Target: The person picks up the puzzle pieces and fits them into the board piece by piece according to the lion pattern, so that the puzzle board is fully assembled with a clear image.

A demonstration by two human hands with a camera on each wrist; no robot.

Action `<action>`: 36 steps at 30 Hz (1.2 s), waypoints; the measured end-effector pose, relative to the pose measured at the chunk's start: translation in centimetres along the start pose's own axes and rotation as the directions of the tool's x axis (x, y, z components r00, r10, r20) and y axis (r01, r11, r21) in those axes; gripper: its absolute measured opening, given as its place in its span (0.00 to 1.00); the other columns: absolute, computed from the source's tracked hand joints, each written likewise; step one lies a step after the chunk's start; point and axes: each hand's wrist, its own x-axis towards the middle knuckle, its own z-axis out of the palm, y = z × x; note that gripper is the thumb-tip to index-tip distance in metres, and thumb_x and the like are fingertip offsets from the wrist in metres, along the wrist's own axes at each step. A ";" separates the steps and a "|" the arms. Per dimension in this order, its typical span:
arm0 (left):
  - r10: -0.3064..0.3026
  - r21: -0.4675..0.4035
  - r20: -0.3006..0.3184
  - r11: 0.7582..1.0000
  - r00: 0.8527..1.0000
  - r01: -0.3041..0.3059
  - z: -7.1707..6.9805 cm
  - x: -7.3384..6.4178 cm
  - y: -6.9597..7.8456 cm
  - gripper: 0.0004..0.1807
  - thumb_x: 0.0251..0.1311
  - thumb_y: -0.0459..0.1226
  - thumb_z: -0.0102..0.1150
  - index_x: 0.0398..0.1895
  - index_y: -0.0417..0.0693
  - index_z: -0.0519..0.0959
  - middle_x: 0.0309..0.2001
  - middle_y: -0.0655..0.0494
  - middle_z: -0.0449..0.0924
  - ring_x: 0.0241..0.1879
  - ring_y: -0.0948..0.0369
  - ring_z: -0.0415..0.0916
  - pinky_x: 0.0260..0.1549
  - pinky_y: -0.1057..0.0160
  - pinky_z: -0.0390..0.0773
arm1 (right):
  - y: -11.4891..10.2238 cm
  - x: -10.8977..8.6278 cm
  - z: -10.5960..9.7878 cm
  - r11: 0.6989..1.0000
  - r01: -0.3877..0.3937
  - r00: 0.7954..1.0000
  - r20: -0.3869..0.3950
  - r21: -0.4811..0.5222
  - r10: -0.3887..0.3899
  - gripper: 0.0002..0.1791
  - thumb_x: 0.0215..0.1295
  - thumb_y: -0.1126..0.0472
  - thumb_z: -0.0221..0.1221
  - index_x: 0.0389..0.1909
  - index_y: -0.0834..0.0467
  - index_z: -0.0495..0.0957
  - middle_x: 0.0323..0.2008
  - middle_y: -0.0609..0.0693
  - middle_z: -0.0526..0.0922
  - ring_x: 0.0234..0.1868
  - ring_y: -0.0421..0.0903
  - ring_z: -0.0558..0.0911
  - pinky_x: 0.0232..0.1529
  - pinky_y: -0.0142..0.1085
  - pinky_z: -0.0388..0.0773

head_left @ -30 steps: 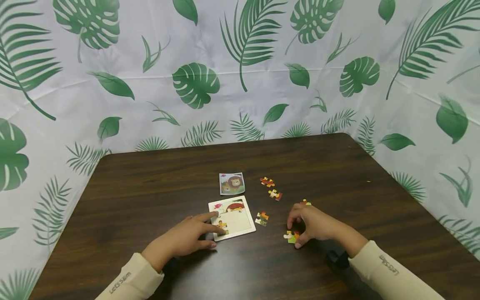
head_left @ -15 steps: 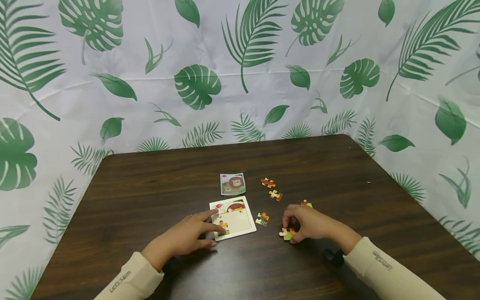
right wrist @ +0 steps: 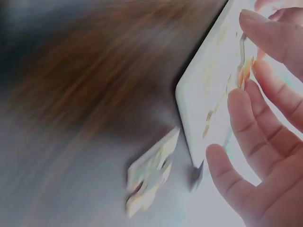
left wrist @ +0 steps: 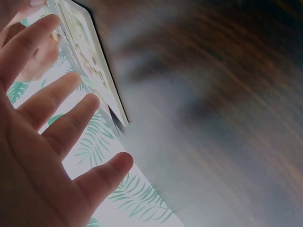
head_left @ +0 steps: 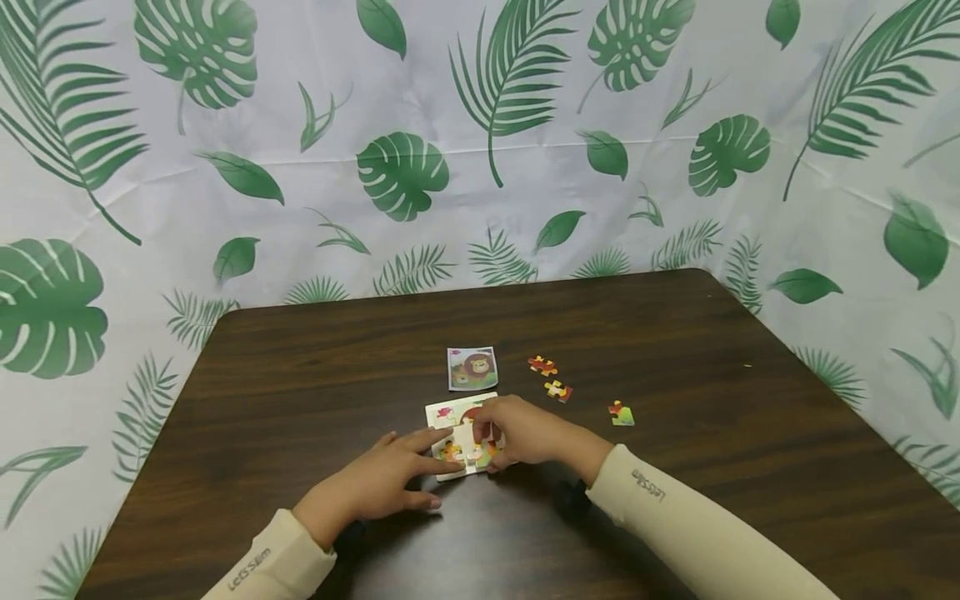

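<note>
A white puzzle tray [head_left: 431,414] lies near the middle of the table, with a few picture pieces set along its top and at its lower left. My left hand [head_left: 378,483] rests with spread, mostly straight fingers at the tray's left edge. Over the tray's right half, my right hand [head_left: 528,433] pinches a green and orange puzzle piece [head_left: 484,457] between thumb and fingers. Seen from the right wrist, that puzzle piece [right wrist: 244,66] is tilted just above the tray; whether it touches is unclear. Another puzzle piece [right wrist: 149,172] lies beside the tray, hidden behind the right hand in the head view.
A small lion picture card [head_left: 472,369] lies behind the tray. To the right are a red puzzle piece [head_left: 542,365], a yellow and red puzzle piece [head_left: 558,391] and a green puzzle piece [head_left: 621,413]. A leaf-print cloth [head_left: 517,192] hangs behind the dark table [head_left: 337,358].
My right hand has carried the puzzle piece leftward from the table's right side to over the tray. The left hand stays at the tray's left edge. The head view has shifted slightly.
</note>
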 end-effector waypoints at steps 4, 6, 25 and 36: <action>0.007 -0.003 -0.006 1.000 1.000 -0.007 0.2 0.1 0.2 0.25 0.55 0.49 0.61 0.58 0.64 0.74 0.67 0.51 0.58 0.65 0.50 0.55 0.53 0.31 0.53 | 0.1 1.0 0.5 1.000 0.015 1.000 0.004 -0.006 -0.015 0.18 0.39 0.61 0.74 0.29 0.54 0.75 0.28 0.43 0.75 0.30 0.40 0.75 0.31 0.28 0.71; 0.007 0.000 -0.005 1.000 1.000 -0.007 0.3 0.1 0.2 0.24 0.55 0.49 0.61 0.58 0.63 0.74 0.67 0.51 0.58 0.65 0.50 0.55 0.52 0.32 0.54 | 0.2 1.2 0.7 1.000 0.000 1.000 0.008 0.000 0.000 0.18 0.39 0.61 0.75 0.29 0.54 0.76 0.27 0.43 0.75 0.29 0.38 0.74 0.31 0.27 0.71; -0.023 0.104 -0.025 0.994 0.999 0.025 1.4 0.5 0.1 0.31 0.56 0.51 0.59 0.65 0.64 0.66 0.64 0.49 0.62 0.62 0.51 0.62 0.51 0.35 0.60 | 0.8 1.1 0.8 1.000 0.002 1.000 0.004 0.015 -0.003 0.15 0.38 0.62 0.74 0.27 0.54 0.79 0.26 0.43 0.76 0.28 0.38 0.75 0.30 0.27 0.72; -0.043 0.150 -0.033 0.988 0.999 0.048 1.5 0.9 0.5 0.30 0.57 0.53 0.57 0.64 0.65 0.67 0.63 0.48 0.62 0.62 0.50 0.60 0.51 0.36 0.61 | 0.9 -1.3 0.5 0.991 0.015 0.998 -0.061 -0.133 -0.024 0.19 0.52 0.53 0.67 0.45 0.53 0.80 0.48 0.46 0.78 0.50 0.43 0.74 0.50 0.39 0.70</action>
